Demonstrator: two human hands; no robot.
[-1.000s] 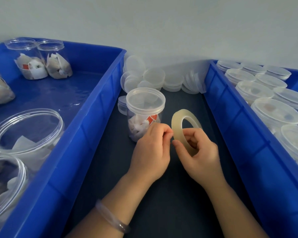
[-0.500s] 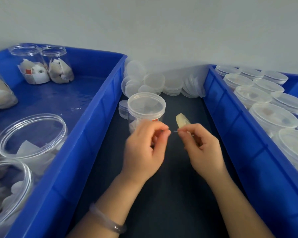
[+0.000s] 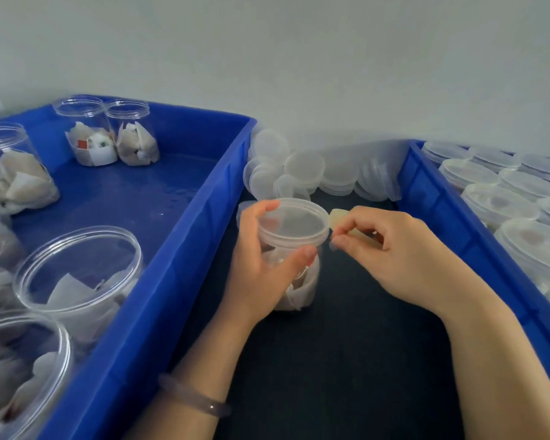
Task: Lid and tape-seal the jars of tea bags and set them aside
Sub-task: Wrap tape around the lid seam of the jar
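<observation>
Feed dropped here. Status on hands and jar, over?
Left hand grips clear plastic jar of tea bags. Right hand pinches yellowish tape roll beside its translucent lid. Nothing blocking.

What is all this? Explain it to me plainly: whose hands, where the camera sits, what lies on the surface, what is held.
There is no machine: these are a person's two bare hands, filmed by one camera worn on the head, looking forward and down. The left hand grips a lidded jar of tea bags standing on the dark surface. The right hand pinches a tape roll beside the lid's rim. Loose lids are heaped at the back. The blue bin on the left holds open jars with tea bags; the blue bin on the right holds jars with lids on.
</observation>
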